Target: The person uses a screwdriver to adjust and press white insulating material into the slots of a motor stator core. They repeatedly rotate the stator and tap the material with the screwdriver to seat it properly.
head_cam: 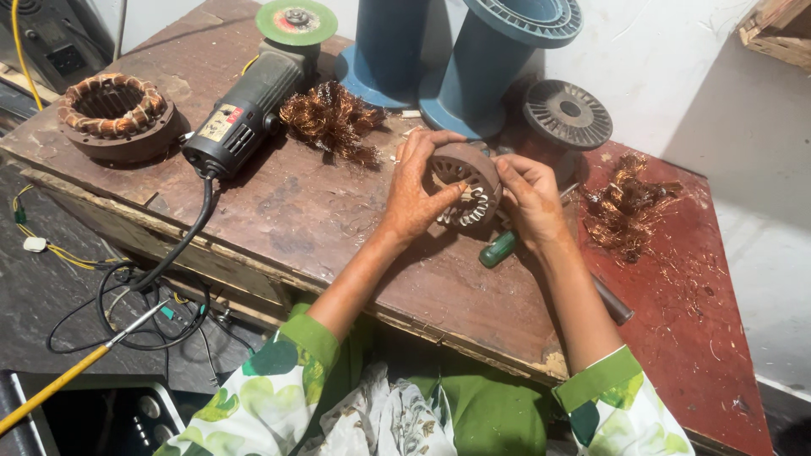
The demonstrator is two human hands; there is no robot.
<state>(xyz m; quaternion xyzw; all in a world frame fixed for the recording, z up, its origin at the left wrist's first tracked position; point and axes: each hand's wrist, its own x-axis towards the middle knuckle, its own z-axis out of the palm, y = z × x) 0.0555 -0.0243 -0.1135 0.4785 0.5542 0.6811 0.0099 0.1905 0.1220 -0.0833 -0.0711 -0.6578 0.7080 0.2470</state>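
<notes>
Left hand (411, 198) and right hand (530, 198) fingers curled around stator core (466, 181), gripping rim at nine and three o'clock (likely heavy, rigid steel; slot teeth sharp).

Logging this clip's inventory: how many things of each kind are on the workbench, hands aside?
Motor stators: 2, one held upright by both hands, one wound with copper at the far left
Angle grinder: 1
Blue spools: 2
Grey spool: 1
Copper wire tangles: 2
Green-handled tool: 1
Total: 9
</notes>
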